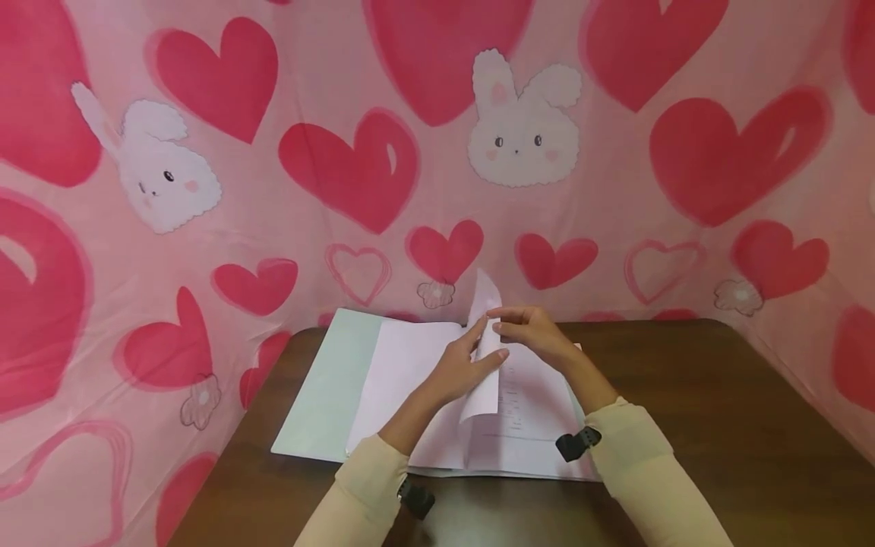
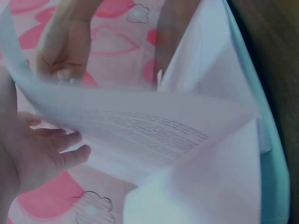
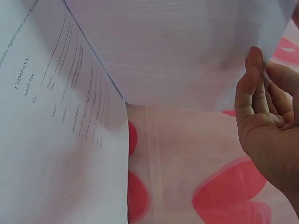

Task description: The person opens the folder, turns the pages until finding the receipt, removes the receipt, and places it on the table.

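A folder of white printed sheets lies spread on the table, its pale green cover (image 1: 324, 387) at the left. One loose page (image 1: 487, 384) stands raised and curved above the middle. My left hand (image 1: 461, 370) is against its left side, thumb and fingers extended; in the left wrist view the left hand's fingers (image 2: 70, 157) look loosely spread beside the page. From the right, my right hand (image 1: 536, 334) pinches the page's free edge near the top. In the right wrist view its bent fingers (image 3: 254, 88) overlap that edge. Part of the grip is hidden by the paper.
Under the folder is a dark brown table (image 1: 690, 425). A pink cloth with hearts and rabbits (image 1: 522, 144) hangs behind and at both sides. The printed sheet on the right (image 3: 56, 140) lies beneath the raised page. Each wrist wears a black strap device (image 1: 577, 444).
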`<state>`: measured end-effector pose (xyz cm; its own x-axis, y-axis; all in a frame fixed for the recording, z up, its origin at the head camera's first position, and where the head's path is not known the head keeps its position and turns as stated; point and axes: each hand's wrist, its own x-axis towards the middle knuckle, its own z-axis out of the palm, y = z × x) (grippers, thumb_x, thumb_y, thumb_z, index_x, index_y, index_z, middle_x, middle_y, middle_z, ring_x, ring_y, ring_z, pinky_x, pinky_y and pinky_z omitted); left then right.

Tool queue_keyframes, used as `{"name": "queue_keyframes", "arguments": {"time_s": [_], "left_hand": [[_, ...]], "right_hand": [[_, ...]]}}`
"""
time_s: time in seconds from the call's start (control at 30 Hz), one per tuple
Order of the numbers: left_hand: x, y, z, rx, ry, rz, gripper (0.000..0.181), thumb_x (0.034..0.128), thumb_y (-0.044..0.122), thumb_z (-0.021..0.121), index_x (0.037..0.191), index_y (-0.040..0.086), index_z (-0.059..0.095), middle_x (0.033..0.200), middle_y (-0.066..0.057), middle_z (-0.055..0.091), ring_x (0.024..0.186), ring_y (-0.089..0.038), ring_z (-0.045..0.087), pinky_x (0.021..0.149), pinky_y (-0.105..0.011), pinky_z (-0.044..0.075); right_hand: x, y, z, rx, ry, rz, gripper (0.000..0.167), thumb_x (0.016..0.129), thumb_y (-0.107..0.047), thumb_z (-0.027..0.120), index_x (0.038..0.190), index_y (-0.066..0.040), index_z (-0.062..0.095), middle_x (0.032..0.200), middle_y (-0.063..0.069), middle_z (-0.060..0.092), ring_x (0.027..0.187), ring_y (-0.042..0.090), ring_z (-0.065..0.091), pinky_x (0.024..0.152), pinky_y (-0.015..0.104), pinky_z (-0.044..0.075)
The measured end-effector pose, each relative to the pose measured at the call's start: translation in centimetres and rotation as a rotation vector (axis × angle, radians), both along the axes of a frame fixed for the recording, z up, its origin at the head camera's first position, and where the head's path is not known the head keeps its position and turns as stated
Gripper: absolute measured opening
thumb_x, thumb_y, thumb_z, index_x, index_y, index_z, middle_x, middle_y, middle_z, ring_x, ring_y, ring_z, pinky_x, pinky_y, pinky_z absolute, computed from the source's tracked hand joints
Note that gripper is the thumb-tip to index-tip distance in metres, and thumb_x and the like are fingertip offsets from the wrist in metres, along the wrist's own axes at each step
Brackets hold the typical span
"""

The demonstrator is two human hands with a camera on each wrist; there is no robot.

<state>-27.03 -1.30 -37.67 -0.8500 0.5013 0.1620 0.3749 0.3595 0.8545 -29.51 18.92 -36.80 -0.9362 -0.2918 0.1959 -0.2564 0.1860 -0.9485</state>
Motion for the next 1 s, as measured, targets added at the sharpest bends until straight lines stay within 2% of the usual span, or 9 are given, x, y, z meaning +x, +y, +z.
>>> {"name": "queue_keyframes", "arguments": {"time_s": [0.1,0.2,0.33,0.43,0.57,0.77,0.83,0.9,1.0], "left_hand": [[0.1,-0.2,0.4,-0.005,0.023,0.013,0.081,0.0941,0.044,0.063,0.163,0.023,0.025,0.164,-0.009,0.040,0.143,-0.035,0.051,0.108,-0.050,0.052],[0.1,-0.4,0.9,0.021,0.031,-0.001,0.081,0.0922,0.035,0.066,0.162,0.019,0.029,0.162,-0.011,0.042,0.137,-0.041,0.055,0.107,-0.052,0.051],[-0.1,-0.6,1.5,0.014,0.017,-0.016,0.080,0.0909,0.033,0.069,0.160,0.015,0.032,0.161,-0.014,0.043,0.133,-0.043,0.059,0.101,-0.050,0.056],[-0.5,-0.7,2.0,-0.017,0.009,-0.011,0.076,0.0922,0.036,0.068,0.158,0.015,0.038,0.159,-0.013,0.046,0.131,-0.041,0.061,0.099,-0.049,0.057],[-1.1,-0.9,2.6,-0.076,0.033,0.013,0.063,0.0949,0.036,0.064,0.153,0.021,0.047,0.155,-0.010,0.052,0.136,-0.035,0.058,0.105,-0.052,0.053],[-1.8,-1.5,3.1,-0.062,0.067,0.039,0.052,0.0940,0.013,0.054,0.146,0.010,0.056,0.147,-0.018,0.059,0.134,-0.039,0.058,0.104,-0.053,0.053],[-1.9,-1.6,3.2,-0.065,0.087,0.028,0.054,0.0904,0.005,0.049,0.144,0.005,0.057,0.145,-0.019,0.060,0.130,-0.036,0.060,0.102,-0.048,0.054],[-2.0,-1.8,3.1,-0.081,0.113,0.012,0.058,0.0861,0.000,0.044,0.142,0.001,0.058,0.142,-0.020,0.062,0.121,-0.032,0.061,0.093,-0.042,0.055],[-2.1,-2.2,3.0,-0.121,0.143,0.002,0.060,0.0811,-0.004,0.042,0.139,-0.004,0.059,0.137,-0.023,0.064,0.107,-0.030,0.060,0.081,-0.033,0.053]], "right_hand": [[0.0,-0.5,-0.1,-0.017,0.010,0.004,0.043,0.098,-0.009,0.061,0.138,0.009,0.056,0.137,0.034,0.059,0.098,0.003,0.069,0.092,0.024,0.059],[0.0,-0.9,-0.3,-0.026,0.023,-0.001,0.044,0.099,-0.008,0.060,0.139,0.009,0.054,0.137,0.034,0.059,0.098,0.001,0.068,0.091,0.021,0.058],[0.0,-1.3,-0.7,-0.054,0.027,0.003,0.051,0.100,-0.009,0.057,0.148,0.004,0.046,0.137,0.033,0.058,0.100,-0.001,0.067,0.090,0.020,0.057],[0.0,-1.4,-0.9,-0.108,0.000,0.037,0.058,0.103,-0.011,0.054,0.157,-0.002,0.034,0.133,0.017,0.065,0.100,0.000,0.068,0.093,0.023,0.057],[-0.1,-1.3,-1.1,-0.152,-0.041,0.099,0.062,0.106,-0.015,0.049,0.161,-0.003,0.022,0.129,0.003,0.067,0.103,0.001,0.069,0.095,0.023,0.057],[-0.2,-1.5,-1.3,-0.128,-0.064,0.139,0.060,0.107,-0.018,0.046,0.161,-0.002,0.023,0.148,0.033,0.050,0.109,0.000,0.068,0.099,0.024,0.055],[-0.2,-1.5,-1.4,-0.111,-0.061,0.139,0.059,0.107,-0.017,0.046,0.160,-0.002,0.025,0.150,0.035,0.046,0.110,0.000,0.068,0.101,0.026,0.055],[-0.1,-1.5,-1.5,-0.096,-0.061,0.133,0.058,0.107,-0.016,0.047,0.159,-0.001,0.028,0.151,0.034,0.046,0.110,0.002,0.069,0.103,0.030,0.055],[0.0,-1.3,-1.9,-0.061,-0.055,0.132,0.058,0.106,-0.018,0.050,0.158,-0.001,0.032,0.151,0.032,0.048,0.115,0.013,0.071,0.108,0.043,0.053]]}}
